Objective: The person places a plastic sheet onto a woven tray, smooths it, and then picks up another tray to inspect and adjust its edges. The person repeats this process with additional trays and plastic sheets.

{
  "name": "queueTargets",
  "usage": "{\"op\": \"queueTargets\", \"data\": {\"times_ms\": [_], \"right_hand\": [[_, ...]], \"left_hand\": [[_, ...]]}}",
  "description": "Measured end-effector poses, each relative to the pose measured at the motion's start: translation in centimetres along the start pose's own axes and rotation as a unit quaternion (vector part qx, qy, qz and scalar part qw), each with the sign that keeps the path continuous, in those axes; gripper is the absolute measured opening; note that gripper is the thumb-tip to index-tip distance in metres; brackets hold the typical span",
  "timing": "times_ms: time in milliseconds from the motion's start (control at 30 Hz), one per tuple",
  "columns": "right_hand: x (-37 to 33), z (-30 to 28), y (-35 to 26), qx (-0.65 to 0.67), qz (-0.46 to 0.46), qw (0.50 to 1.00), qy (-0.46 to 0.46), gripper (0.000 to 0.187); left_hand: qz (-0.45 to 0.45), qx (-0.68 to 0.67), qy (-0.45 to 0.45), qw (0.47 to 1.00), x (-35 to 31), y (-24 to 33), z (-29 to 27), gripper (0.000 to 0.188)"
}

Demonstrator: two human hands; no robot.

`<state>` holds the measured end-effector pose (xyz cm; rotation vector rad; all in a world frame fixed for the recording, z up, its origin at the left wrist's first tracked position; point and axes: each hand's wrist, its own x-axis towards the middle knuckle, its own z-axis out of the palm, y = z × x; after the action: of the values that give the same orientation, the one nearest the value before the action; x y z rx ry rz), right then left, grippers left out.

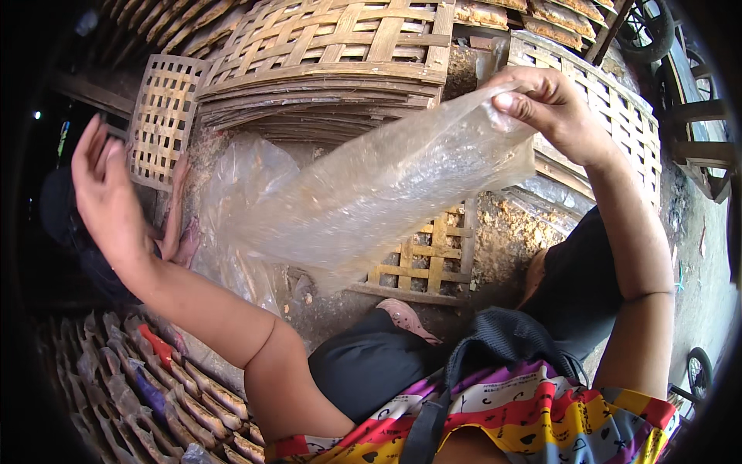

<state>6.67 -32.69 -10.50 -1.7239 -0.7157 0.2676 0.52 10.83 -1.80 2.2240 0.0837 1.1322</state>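
Bright patterned shirt (pixel 541 410) cloth, worn by the person, is nearest, along the bottom edge. Beyond it, a clear plastic sheet (pixel 371 185) stretches slantwise across the centre of the frame, blurred toward its lower left. At upper right, the person's right hand (pixel 553 112) pinches its corner between thumb and fingers. The left hand (pixel 112 197), raised at the left, is released, its fingers loosely bent and apart from the sheet. Crumpled plastic (pixel 239 170) lies left of centre, partly behind the sheet. Below the sheet is a woven rack (pixel 433 247), with pale crumbs (pixel 510 240) to its right. A rack stack (pixel 332 39) fills the top centre. Another person's arm (pixel 179 197) shows at left; rows of slabs (pixel 193 402) fill the lower left.
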Motion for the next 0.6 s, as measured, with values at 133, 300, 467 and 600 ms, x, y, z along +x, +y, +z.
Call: {"op": "queueTargets", "data": {"times_ms": [133, 300, 467, 600], "right_hand": [[0.7, 0.5, 0.0, -0.028, -0.007, 0.998, -0.061, 0.023], [0.6, 0.7, 0.6, -0.055, -0.008, 0.998, 0.010, 0.027], [-0.5, 0.5, 0.2, -0.158, 0.080, 0.984, 0.003, 0.035], [-1.7, -1.3, -0.2, -0.269, 0.263, 0.919, -0.117, 0.036]], "left_hand": [[0.181, -0.087, -0.348, 0.916, -6.8, 10.9, 11.9, 0.075], [-0.042, -0.287, -0.509, 0.811, -11.3, 11.9, 17.7, 0.052], [-0.028, -0.261, -0.450, 0.854, -11.4, 9.2, 18.9, 0.026], [-0.035, -0.255, -0.401, 0.879, -10.3, 8.7, 18.3, 0.021]]}}
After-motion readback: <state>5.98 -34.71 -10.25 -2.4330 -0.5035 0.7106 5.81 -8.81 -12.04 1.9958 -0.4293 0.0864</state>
